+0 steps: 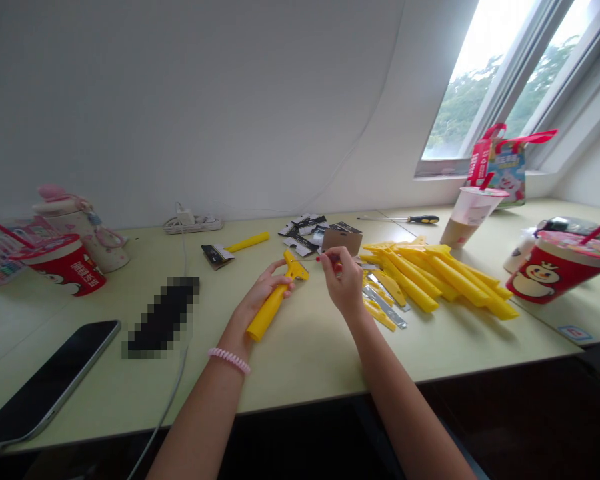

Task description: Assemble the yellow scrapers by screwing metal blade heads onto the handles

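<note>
My left hand point(261, 295) is wrapped round the handle of a yellow scraper point(269, 313), its head tilted up and away from me. Just right of that head, my right hand point(345, 283) pinches a small red piece point(319, 259) between its fingertips, apart from the scraper. What else the right fingers may cover is hidden. Beside the right hand lie flat yellow plastic parts point(390, 288) and metal strips point(399, 316). Further right is a pile of several yellow scraper handles point(460, 277). A small brown cardboard box point(347, 241) stands behind the right hand.
Another yellow scraper point(250, 241) with a black-and-white sleeve and several black-and-white cards point(300, 245) lie at the back. A screwdriver point(423, 219) rests near the wall. Drink cups point(473, 217) flank the table point(300, 360). Left are a phone point(50, 383), cable and power strip point(200, 225).
</note>
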Action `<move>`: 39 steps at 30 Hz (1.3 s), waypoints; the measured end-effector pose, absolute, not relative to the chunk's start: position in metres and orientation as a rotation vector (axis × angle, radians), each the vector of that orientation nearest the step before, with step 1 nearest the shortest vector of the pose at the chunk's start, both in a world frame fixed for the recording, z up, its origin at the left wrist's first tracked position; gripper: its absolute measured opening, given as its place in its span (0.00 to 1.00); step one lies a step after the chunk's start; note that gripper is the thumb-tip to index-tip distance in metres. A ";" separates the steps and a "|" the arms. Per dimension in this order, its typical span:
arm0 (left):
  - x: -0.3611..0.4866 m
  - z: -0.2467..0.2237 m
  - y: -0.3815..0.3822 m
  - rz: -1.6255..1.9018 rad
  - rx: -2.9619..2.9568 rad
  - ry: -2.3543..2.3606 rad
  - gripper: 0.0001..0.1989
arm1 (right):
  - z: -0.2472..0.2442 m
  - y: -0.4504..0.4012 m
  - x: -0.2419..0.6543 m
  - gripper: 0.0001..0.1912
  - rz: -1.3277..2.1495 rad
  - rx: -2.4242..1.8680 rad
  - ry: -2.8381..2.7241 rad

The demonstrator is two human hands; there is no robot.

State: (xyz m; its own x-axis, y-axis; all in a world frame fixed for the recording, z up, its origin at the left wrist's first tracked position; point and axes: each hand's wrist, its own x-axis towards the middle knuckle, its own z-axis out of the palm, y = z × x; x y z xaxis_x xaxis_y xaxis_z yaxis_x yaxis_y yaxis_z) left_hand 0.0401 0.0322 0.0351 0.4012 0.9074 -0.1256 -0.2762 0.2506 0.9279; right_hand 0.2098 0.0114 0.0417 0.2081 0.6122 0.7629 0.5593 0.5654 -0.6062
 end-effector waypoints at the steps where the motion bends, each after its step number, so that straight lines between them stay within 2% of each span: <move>1: 0.040 0.035 0.032 0.925 0.997 0.781 0.33 | 0.042 0.011 0.210 0.08 0.054 -1.065 -1.450; 31: 0.040 0.029 0.037 0.971 0.974 0.796 0.31 | 0.044 0.009 0.211 0.15 0.048 -1.203 -1.354; 39: 0.042 0.035 0.033 0.984 0.936 0.766 0.31 | 0.043 0.011 0.210 0.15 0.171 -1.174 -1.291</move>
State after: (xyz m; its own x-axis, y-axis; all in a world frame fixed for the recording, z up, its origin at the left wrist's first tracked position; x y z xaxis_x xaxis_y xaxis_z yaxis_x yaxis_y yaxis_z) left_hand 0.0422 0.0332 0.0349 0.3680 0.9224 -0.1171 -0.3395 0.2506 0.9066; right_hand 0.2105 0.0111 0.0431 0.3484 0.6782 0.6470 0.4863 0.4594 -0.7433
